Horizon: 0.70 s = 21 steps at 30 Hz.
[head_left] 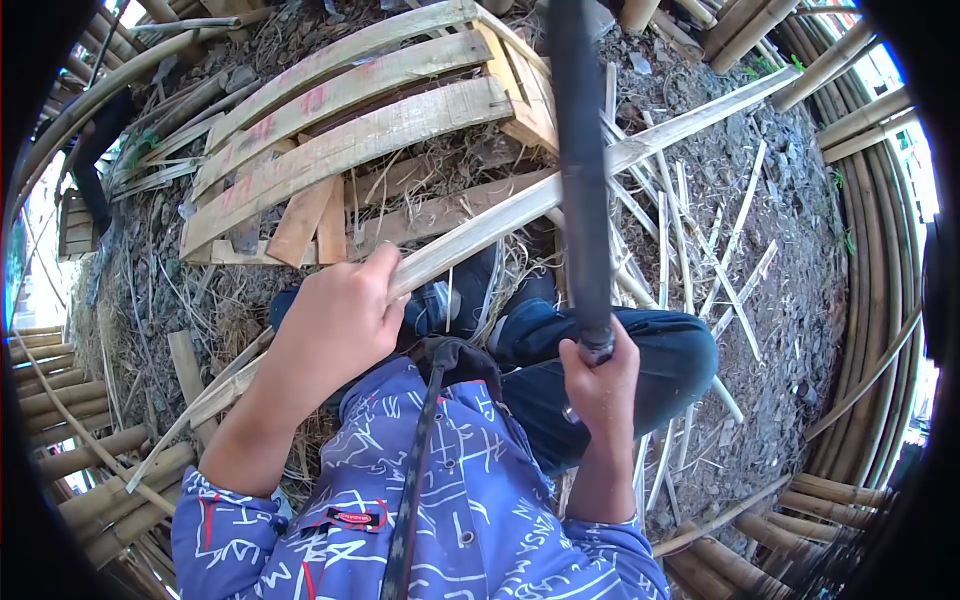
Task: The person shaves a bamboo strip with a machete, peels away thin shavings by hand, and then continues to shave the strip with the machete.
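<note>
My left hand (340, 315) is closed around a long split bamboo strip (480, 228). The strip runs from beside my left arm up to the far right, slanting across my lap. My right hand (603, 380) grips the handle end of a machete (583, 180) with a long dark blade. The blade points away from me and overlaps the strip in this view, to the right of my left hand. Part of the machete's handle is hidden in my fist.
A slatted wooden crate (350, 130) lies just ahead on the left. Thin bamboo slivers (730, 260) litter the dirt on the right. Stacked bamboo poles (870, 290) line the right side, with more poles (70, 400) at left. A person's dark-clothed leg (95, 150) shows at far left.
</note>
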Motion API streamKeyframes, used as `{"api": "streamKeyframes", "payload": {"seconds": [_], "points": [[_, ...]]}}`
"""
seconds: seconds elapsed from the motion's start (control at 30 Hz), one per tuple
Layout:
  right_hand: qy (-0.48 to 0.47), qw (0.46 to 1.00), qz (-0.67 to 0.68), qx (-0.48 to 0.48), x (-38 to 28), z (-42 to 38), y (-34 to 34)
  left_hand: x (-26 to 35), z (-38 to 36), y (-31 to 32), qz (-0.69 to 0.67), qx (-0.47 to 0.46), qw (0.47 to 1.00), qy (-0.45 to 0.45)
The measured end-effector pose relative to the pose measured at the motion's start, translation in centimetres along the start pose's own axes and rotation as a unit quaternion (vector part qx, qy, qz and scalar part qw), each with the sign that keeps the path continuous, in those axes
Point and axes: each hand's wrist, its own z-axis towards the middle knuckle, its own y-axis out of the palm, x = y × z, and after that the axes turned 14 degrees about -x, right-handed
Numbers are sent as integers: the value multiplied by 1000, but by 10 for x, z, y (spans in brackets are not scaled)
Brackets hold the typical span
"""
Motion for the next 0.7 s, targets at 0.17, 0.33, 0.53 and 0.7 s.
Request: {"api": "streamKeyframes", "payload": {"seconds": [0.17,0.33,0.53,0.7], "points": [[-18,979,182,92,12,-5,-26,-14,-9,3,18,130,991,32],[-58,966,217,130,11,-2,-43,-28,-18,7,18,176,983,55],[-84,960,237,120,4,16,-58,-36,-30,9,68,192,975,95],[-137,956,224,129,11,32,-66,-43,-35,12,84,196,973,86]]}}
